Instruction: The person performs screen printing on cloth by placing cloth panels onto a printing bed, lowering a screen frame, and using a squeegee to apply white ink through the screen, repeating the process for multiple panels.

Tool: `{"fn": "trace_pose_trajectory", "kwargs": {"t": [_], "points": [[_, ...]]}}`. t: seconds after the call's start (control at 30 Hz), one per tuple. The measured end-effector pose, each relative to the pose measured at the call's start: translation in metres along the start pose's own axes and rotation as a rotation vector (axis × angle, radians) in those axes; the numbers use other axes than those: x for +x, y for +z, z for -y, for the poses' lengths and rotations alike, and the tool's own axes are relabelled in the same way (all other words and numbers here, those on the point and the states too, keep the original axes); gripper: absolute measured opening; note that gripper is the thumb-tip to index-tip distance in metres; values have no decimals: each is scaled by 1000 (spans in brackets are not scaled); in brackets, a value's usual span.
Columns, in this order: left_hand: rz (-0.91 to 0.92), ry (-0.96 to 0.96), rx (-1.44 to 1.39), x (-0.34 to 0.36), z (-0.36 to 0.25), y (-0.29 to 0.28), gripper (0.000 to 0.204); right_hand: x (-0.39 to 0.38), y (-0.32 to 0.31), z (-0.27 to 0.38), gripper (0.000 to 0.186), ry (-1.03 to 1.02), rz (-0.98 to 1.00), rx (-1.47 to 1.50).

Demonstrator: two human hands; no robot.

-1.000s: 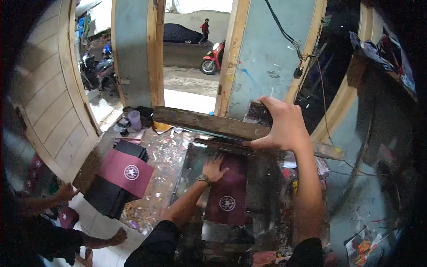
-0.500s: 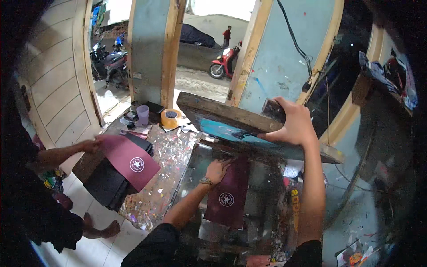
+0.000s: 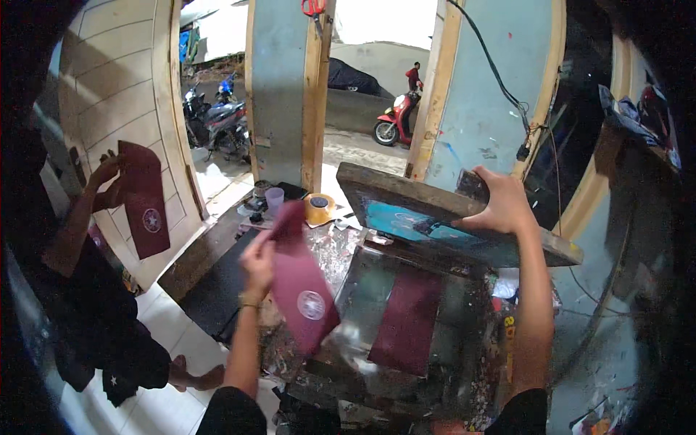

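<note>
A maroon sheet [image 3: 293, 279] with a round white star print hangs from my left hand [image 3: 259, 264], its top edge pinched in the fingers. It is tilted and slightly blurred, left of the glass-like board [image 3: 362, 290]. On that board lies another maroon sheet [image 3: 409, 319], with no print visible. My right hand [image 3: 504, 203] grips the upper edge of a wooden screen-printing frame [image 3: 406, 190], thumb underneath and fingers on a dark block. The frame is tilted up above the board's far end, showing its blue mesh.
At left, a co-worker [image 3: 109, 181] holds up a printed maroon sheet [image 3: 145, 210]. Black sheets [image 3: 217, 286] lie on the paint-specked table. Behind them are a purple cup [image 3: 274, 199] and a tape roll [image 3: 319, 206]. A red scooter [image 3: 395, 119] stands outside.
My left hand has lifted the printed maroon sheet off the board leftward, revealing the unprinted one. The co-worker has raised their sheet from the black stack. The frame stays raised in my right hand.
</note>
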State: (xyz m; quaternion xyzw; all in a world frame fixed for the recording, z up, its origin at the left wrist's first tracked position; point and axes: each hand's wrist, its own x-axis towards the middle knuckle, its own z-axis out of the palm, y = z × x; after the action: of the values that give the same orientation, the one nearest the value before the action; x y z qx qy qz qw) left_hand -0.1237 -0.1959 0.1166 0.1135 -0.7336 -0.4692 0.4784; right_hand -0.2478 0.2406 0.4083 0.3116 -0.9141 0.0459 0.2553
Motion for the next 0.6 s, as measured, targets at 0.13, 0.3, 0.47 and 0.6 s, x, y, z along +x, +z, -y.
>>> {"fn": "trace_pose_trajectory", "kwargs": {"t": [0.13,0.3,0.47,0.6], "points": [[-212,12,285,33,91,-145,39,7,2,12,102,-15,-4,35],[-158,-320,1006,27,113,-190,55,16,-1,-11,105,-17,-8,43],[-137,109,1028,-47,35,-115,42,29,15,-23,96,-35,-31,-22],[902,183,258,-147,-25,44,58,32,30,-40,100,-141,-107,-55]]}}
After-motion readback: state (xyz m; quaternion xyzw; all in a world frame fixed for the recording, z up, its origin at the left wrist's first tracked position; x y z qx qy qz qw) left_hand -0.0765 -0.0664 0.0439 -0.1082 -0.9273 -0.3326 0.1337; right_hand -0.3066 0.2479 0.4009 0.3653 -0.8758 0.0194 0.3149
